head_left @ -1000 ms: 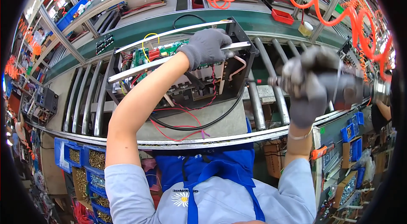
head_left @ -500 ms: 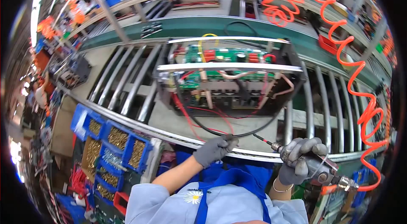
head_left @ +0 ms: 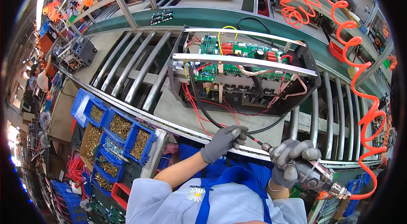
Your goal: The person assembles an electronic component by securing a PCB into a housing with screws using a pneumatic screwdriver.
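My right hand (head_left: 292, 160), in a grey glove, is wrapped round an air screwdriver (head_left: 316, 177). Its dark bit, with a red band, points left toward my other hand. My left hand (head_left: 227, 142), gloved alike, has its fingers closed close to the bit's tip; whatever they may pinch is hidden. A black cable (head_left: 267, 128) passes right by those fingers, and I cannot tell whether they touch it. Beyond both hands stands an open black metal chassis (head_left: 250, 105) with green circuit boards (head_left: 237, 70), two pale crossbars and loose red wires (head_left: 196, 109) hanging over its front.
Roller conveyor bars (head_left: 140, 71) flank the chassis on both sides. Blue bins (head_left: 140, 144) of brass-coloured screws sit at the left. An orange coiled air hose (head_left: 354, 80) loops down at the right to the screwdriver. A green belt (head_left: 203, 17) runs behind; another unit (head_left: 78, 54) stands far left.
The screwdriver and my left fingers have come closer together, the bit's tip now beside the fingertips. The chassis and surroundings appear shifted right in the view.
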